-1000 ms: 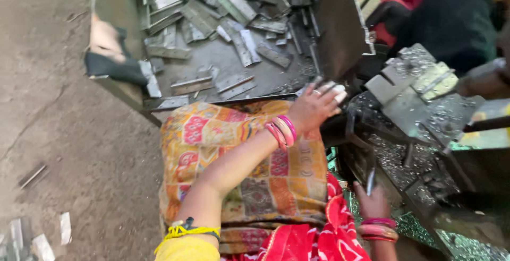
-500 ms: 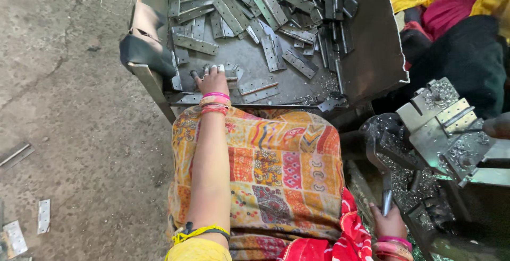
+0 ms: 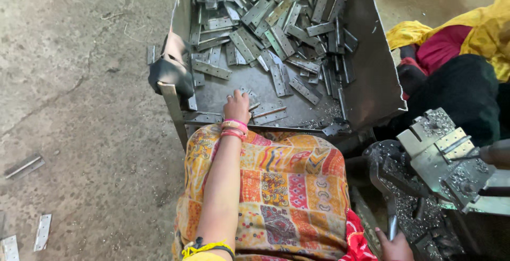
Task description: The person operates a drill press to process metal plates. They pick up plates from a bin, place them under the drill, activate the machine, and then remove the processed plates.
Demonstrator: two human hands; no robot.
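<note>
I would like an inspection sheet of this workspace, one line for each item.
Surface: rough concrete floor, dusty and cracked.
Job's things: open sheet-metal bin holding many flat metal hinge plates; a machine fixture at the right, covered with metal shavings.
Clutter: a few stray plates lying on the floor at the left.
Hands: left hand rests on plates at the bin's near edge; right hand grips a metal handle by the machine.
Cables: nothing seen.
Surroundings: another person in yellow and red clothing sits at the upper right.
</note>
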